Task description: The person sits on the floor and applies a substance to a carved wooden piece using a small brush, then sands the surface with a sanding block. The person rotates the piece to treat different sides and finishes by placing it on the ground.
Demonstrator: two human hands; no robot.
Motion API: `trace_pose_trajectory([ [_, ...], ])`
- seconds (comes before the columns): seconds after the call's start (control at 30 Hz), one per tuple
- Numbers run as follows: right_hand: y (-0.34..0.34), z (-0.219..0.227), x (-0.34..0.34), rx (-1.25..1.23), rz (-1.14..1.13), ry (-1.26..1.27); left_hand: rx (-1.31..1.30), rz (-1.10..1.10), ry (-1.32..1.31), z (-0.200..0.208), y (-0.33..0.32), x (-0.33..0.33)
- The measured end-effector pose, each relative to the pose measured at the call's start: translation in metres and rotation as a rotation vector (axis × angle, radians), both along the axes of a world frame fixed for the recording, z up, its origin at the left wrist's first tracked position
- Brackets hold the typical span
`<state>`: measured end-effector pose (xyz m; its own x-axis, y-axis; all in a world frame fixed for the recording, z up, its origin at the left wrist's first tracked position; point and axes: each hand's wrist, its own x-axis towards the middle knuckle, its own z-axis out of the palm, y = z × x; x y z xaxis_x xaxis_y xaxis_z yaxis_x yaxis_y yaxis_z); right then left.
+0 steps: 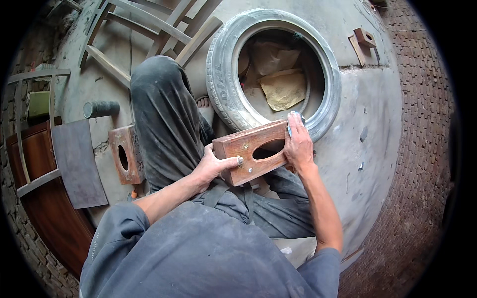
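Observation:
A reddish-brown wooden tissue box (240,168) with an oval opening is held tilted above my lap. My left hand (209,168) grips its left end, the thumb pressed on the face with the opening. Around the right end is my right hand (299,149), its fingers lying over the end and far edge. Something blue and whitish shows at those fingertips; whether it is tape or a small sheet, I cannot make out. A few pale spots mark the box's face. On the floor left of my leg stands a similar wooden tissue box (132,155).
A large tyre (224,84) lies ahead with crumpled brown paper (283,89) inside. Wooden chair frames (149,20) stand at upper left. Further left are a dark cylinder (101,109), a grey sheet (79,164) and a brown panel (44,208). Another small box (365,37) sits far right.

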<state>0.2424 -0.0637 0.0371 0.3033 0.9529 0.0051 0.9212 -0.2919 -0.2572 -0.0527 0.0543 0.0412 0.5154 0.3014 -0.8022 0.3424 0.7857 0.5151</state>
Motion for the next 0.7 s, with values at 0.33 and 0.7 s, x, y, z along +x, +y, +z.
trace_pose_trajectory([
  [0.33,0.035,0.058,-0.075,0.032,0.391,0.303,0.202,0.043,-0.01,0.003,-0.008,0.006],
  [0.7,0.033,0.048,-0.056,0.006,0.253,0.308,0.217,0.083,-0.032,0.002,-0.003,0.007],
])
